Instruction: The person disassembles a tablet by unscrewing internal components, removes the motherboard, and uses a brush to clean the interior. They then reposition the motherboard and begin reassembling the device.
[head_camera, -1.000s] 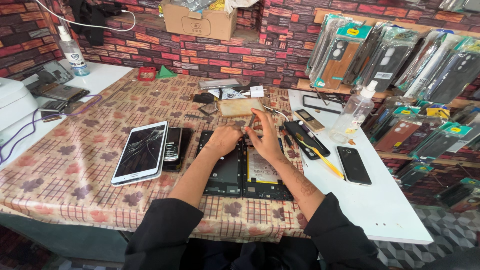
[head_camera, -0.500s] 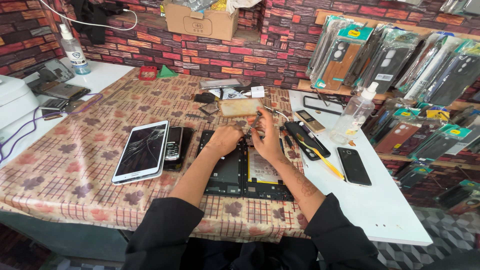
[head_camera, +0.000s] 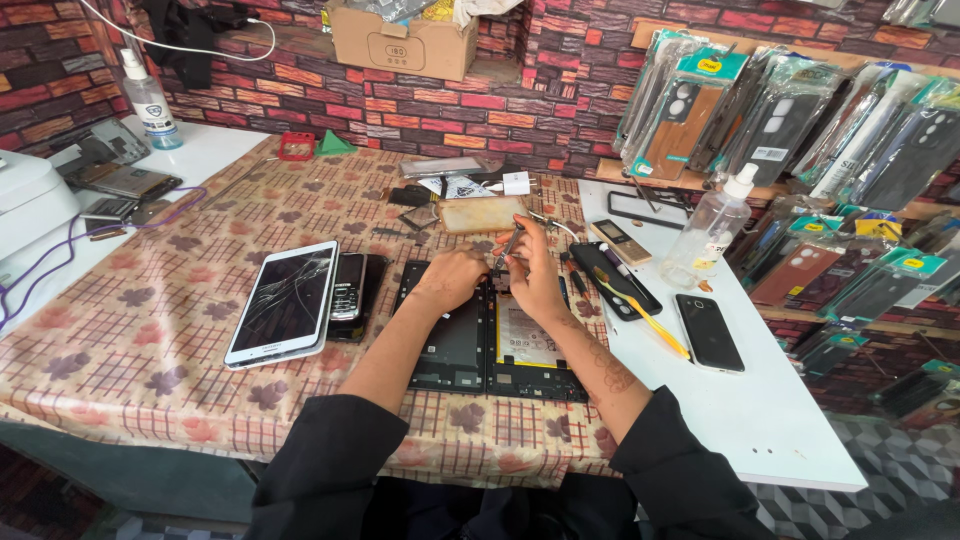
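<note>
An opened black tablet with its back cover off (head_camera: 490, 340), a pale rectangular battery showing in its right half, is seen lying flat on the bench covered with a brown patterned cloth (head_camera: 150, 340), directly in front of the person. Its long axis is judged to run from the person's body toward the brick wall, with the far short edge under the hands. The left hand (head_camera: 452, 280) is rested on the upper left part of the tablet, fingers curled and pressed down; nothing is seen held in it. The right hand (head_camera: 532, 272) is closed narrowly around a slim metal tool (head_camera: 510, 243), probably tweezers, whose tip is pointed down at the tablet's upper edge between the two hands; the tool's upper end leans away toward the wall. Both hands lie at the far end of the tablet, just beside each other, the right one nearer the point of work. To the left, a white tablet with a cracked screen (head_camera: 283, 303) is noted, with a small dark keypad phone (head_camera: 348, 285) touching its right side. To the right, on the white part of the bench, a black smartphone lying face up (head_camera: 709, 332) and a clear plastic squeeze bottle (head_camera: 708, 230) are recorded, well apart from the hands.
</note>
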